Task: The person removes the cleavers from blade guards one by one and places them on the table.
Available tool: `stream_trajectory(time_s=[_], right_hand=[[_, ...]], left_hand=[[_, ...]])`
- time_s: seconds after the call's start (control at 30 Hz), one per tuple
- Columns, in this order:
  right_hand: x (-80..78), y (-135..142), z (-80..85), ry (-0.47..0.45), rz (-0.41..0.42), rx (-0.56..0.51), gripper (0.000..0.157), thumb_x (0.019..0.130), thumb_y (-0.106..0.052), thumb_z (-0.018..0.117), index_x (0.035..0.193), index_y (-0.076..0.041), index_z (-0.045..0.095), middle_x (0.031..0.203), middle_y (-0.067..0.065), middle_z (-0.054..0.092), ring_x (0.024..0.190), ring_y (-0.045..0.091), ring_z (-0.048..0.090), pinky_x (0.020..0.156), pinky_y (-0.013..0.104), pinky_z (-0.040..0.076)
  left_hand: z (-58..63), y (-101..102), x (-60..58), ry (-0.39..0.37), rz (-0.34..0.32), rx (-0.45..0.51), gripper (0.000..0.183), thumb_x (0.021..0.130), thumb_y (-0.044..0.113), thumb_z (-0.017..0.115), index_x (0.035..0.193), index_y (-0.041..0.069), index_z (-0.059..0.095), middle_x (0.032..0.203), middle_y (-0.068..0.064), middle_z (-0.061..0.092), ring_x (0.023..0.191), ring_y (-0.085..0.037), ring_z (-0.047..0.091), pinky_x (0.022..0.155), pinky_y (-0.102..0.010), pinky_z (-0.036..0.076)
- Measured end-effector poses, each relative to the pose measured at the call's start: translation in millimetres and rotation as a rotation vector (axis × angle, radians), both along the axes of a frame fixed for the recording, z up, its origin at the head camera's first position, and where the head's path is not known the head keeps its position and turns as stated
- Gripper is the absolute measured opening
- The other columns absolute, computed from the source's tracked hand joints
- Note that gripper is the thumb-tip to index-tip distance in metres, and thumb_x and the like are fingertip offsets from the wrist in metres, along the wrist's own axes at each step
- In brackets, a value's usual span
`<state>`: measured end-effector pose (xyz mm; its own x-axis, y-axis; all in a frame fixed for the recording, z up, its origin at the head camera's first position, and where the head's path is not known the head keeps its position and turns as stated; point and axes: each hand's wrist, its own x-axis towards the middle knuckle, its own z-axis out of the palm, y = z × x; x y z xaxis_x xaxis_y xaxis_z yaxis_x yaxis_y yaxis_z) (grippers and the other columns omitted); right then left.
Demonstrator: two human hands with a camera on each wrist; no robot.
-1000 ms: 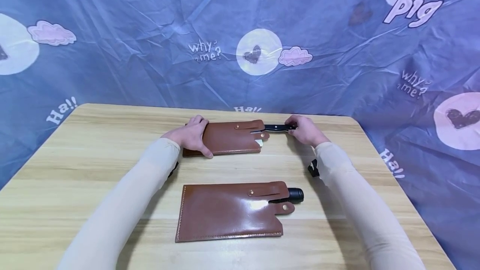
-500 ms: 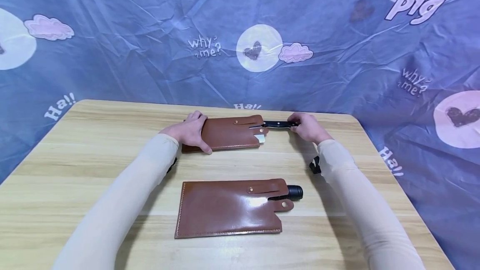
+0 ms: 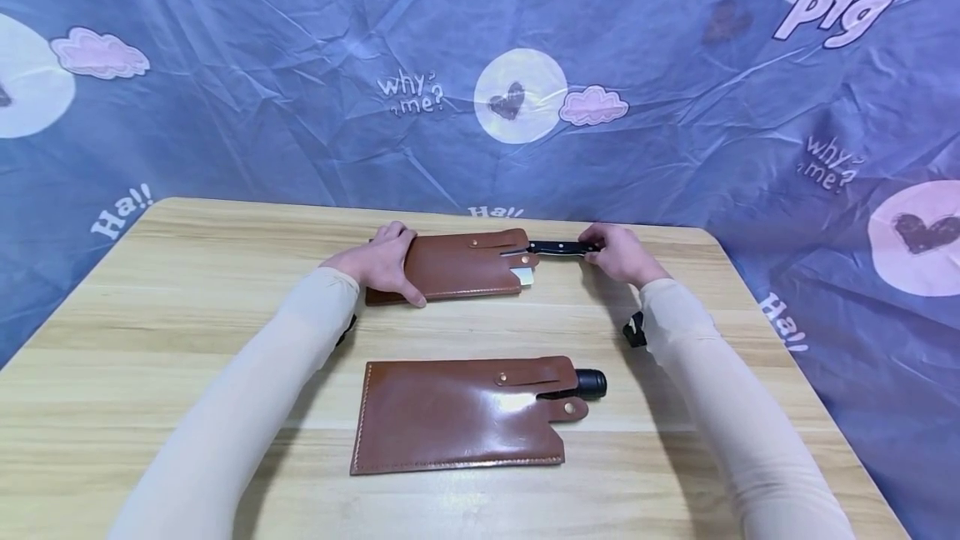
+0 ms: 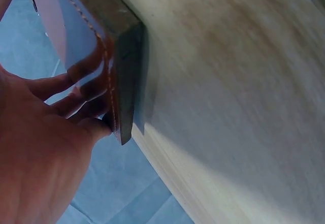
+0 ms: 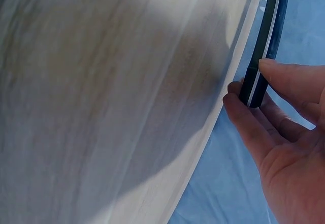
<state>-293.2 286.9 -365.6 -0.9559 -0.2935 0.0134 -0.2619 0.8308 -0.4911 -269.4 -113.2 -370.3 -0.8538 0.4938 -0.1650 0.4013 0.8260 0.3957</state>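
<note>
A brown leather knife sheath [image 3: 461,265] lies at the back of the table. Across its left end my left hand [image 3: 381,261] spreads and holds it, thumb at the near edge, fingers toward the far one; in the left wrist view they reach over the stitched edge. From the sheath's right end sticks a knife with a black riveted handle [image 3: 557,248], and a pale corner of its blade [image 3: 523,277] shows at the mouth. My right hand [image 3: 618,255] pinches the handle's end between thumb and fingers, plainly visible in the right wrist view.
Nearer to me a second brown sheath [image 3: 450,419] lies flat, with a black handle [image 3: 591,383] protruding at its right and a snap strap [image 3: 568,409] beside it. Behind the wooden table [image 3: 225,273] hangs a blue printed cloth [image 3: 337,107].
My right hand has shifted slightly right with the handle, and more of the pale blade corner shows at the sheath's mouth. The left hand keeps its place on the sheath.
</note>
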Motion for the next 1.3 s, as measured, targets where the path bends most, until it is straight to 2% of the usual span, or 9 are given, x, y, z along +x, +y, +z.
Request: stream_trajectory(time_s=[0.5,0.83,1.1,1.3], right_hand=[[1.9,3.1,3.2,-0.018,-0.008,-0.034,0.031,0.089,0.003,0.063,0.12,0.009,0.061,0.117,0.028,0.061,0.111,0.043,0.055,0.099,0.052,0.039],[2.5,4.1,2.8,-0.033,-0.054,-0.076,0.033,0.089,0.002,0.065,0.12,0.011,0.06,0.115,0.029,0.063,0.109,0.041,0.057,0.1,0.05,0.039],[5.9,9.4,3.7,-0.031,-0.097,-0.119,0.034,0.089,-0.001,0.067,0.12,0.009,0.061,0.116,0.028,0.062,0.109,0.039,0.057,0.099,0.048,0.04],[6.2,8.5,3.0,-0.055,-0.118,-0.16,0.035,0.09,-0.004,0.068,0.121,0.008,0.061,0.116,0.027,0.063,0.108,0.036,0.057,0.097,0.045,0.04]], left_hand=[[0.9,-2.0,3.1,0.007,0.011,0.004,0.122,0.061,0.044,0.089,0.148,-0.012,0.024,0.143,-0.027,0.026,0.132,-0.04,0.024,0.109,-0.049,0.027],[-1.3,-3.6,3.3,0.001,0.017,0.009,0.122,0.062,0.045,0.088,0.149,-0.011,0.023,0.143,-0.026,0.026,0.132,-0.04,0.023,0.109,-0.049,0.028],[0.6,-1.5,1.4,0.014,-0.011,0.024,0.119,0.063,0.044,0.088,0.147,-0.012,0.025,0.141,-0.026,0.027,0.131,-0.041,0.024,0.108,-0.049,0.029],[-0.3,-4.7,1.4,0.005,0.002,0.01,0.121,0.064,0.046,0.088,0.148,-0.012,0.023,0.143,-0.026,0.026,0.132,-0.04,0.023,0.108,-0.049,0.029]])
